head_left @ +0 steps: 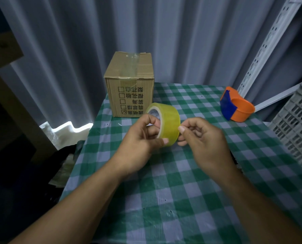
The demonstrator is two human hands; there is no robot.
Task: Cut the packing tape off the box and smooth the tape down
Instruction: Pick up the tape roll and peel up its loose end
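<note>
Tape roll (166,123) looks light, stiff and slick, up over the bench (181,194) near the box (129,81), my left hand (139,143) hooked through its core, right hand (201,138) pinching its outer wrap.

The brown cardboard box (129,88) stands upright at the far left corner of the table (181,173), with clear tape over its closed top. The yellowish roll of packing tape (166,124) is above the table, just before the box, held by the left hand (139,138) and the right hand (201,138).
</note>
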